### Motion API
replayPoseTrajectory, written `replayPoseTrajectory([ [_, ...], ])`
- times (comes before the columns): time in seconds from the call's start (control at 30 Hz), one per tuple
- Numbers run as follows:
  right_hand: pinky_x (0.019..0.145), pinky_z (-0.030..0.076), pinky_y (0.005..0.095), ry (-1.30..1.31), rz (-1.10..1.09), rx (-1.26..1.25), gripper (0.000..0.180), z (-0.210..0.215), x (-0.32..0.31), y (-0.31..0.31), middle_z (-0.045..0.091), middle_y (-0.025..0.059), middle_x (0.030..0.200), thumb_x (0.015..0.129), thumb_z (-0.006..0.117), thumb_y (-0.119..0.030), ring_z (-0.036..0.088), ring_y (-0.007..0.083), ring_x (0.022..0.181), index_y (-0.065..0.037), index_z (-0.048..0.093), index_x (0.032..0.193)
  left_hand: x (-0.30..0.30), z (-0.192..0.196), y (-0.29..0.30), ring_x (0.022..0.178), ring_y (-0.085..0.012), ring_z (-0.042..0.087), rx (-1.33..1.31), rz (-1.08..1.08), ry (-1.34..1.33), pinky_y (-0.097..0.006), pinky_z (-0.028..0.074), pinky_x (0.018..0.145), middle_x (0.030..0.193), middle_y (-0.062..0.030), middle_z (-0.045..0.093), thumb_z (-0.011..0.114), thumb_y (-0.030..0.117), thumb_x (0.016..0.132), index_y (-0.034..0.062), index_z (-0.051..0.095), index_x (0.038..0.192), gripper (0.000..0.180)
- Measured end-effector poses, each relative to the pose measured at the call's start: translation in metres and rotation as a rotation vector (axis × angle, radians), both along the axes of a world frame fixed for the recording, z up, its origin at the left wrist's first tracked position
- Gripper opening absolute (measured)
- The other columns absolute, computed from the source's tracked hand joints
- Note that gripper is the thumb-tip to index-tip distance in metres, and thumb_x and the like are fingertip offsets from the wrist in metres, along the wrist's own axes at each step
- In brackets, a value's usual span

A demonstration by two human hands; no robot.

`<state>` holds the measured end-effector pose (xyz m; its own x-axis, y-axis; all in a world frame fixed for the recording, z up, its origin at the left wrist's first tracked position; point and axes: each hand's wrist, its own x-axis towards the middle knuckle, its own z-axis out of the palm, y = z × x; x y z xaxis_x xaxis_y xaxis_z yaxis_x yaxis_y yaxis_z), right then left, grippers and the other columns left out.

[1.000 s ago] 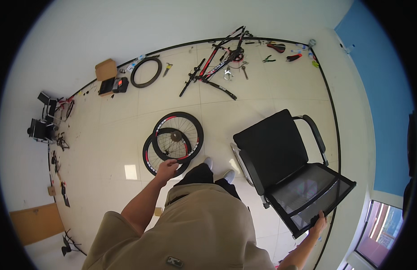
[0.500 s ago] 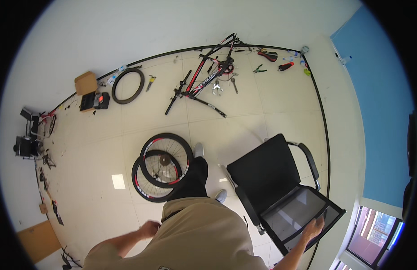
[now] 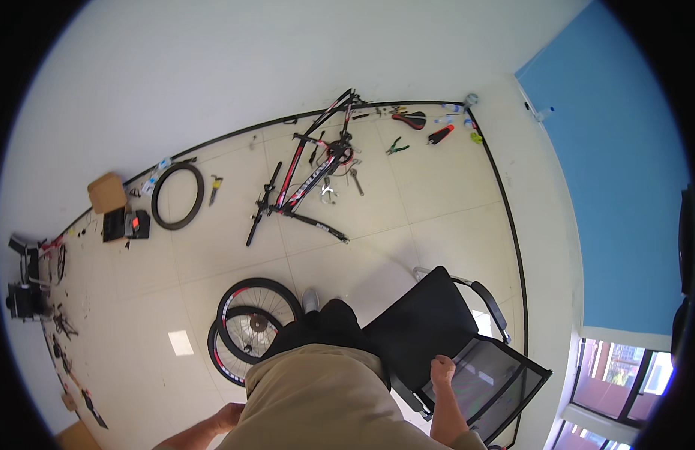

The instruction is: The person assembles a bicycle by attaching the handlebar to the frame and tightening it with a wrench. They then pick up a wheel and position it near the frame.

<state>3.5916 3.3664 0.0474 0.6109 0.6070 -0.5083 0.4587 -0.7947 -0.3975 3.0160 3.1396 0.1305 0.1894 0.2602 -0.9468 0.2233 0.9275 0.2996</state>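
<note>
My left hand (image 3: 229,414) hangs low beside my beige shirt, which hides its fingers. My right hand (image 3: 442,369) is curled closed over the black office chair (image 3: 422,319), with nothing showing in it. The chair has a padded seat and a grey mesh backrest (image 3: 505,375), and stands close by my right side. Two bicycle wheels (image 3: 238,289) overlap on the floor by my left leg. Ahead lies a black and red bicycle frame (image 3: 291,180) with its fork and handlebar.
Along the far wall lie a loose tyre (image 3: 160,217), a cardboard box (image 3: 107,193), a yellow-handled tool (image 3: 215,190), a wrench (image 3: 356,181), green pliers (image 3: 397,146) and a saddle (image 3: 409,120). Black chairs (image 3: 25,292) stand at the far left. Windows (image 3: 617,379) are at right.
My right hand has left the mesh backrest and moved left, over the chair near its seat. My body has moved closer to the chair, and the view has tilted up.
</note>
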Motion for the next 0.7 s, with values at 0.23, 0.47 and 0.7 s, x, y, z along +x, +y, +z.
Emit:
replayPoseTrajectory([
  [0.23,0.073,0.053,0.0338,0.081,0.129,-0.069,0.027,-0.063,0.008,0.052,0.070,0.0126,0.089,0.079,0.060,-0.009,0.067,0.0229,0.081,0.000,0.072,0.102,0.004,-0.071,0.003,0.104,-0.0159,0.062,0.148,0.396,-0.168,-0.036,0.047,0.094,0.115,-0.0097,0.068,0.081,0.018,0.077,-0.0056,0.061,0.123,0.056],
  [0.47,0.052,0.046,0.0271,0.307,0.307,-0.100,0.022,-0.106,0.031,0.207,0.062,0.0075,0.074,0.080,0.056,-0.003,0.058,0.0139,0.061,0.004,0.067,0.099,0.089,-0.045,0.084,0.104,-0.0179,0.062,0.169,0.646,-0.158,-0.037,0.048,0.094,0.115,-0.0109,0.068,0.085,0.015,0.070,-0.0061,0.062,0.122,0.061],
  [0.7,0.054,0.050,0.0282,0.596,0.223,-0.177,0.035,-0.066,0.013,0.397,0.064,0.0125,0.082,0.081,0.061,-0.002,0.062,0.0178,0.065,0.006,0.058,0.115,0.216,0.005,0.145,0.104,-0.0199,0.063,0.117,0.981,-0.089,-0.038,0.048,0.094,0.115,-0.0120,0.068,0.088,0.012,0.062,-0.0066,0.062,0.120,0.066],
])
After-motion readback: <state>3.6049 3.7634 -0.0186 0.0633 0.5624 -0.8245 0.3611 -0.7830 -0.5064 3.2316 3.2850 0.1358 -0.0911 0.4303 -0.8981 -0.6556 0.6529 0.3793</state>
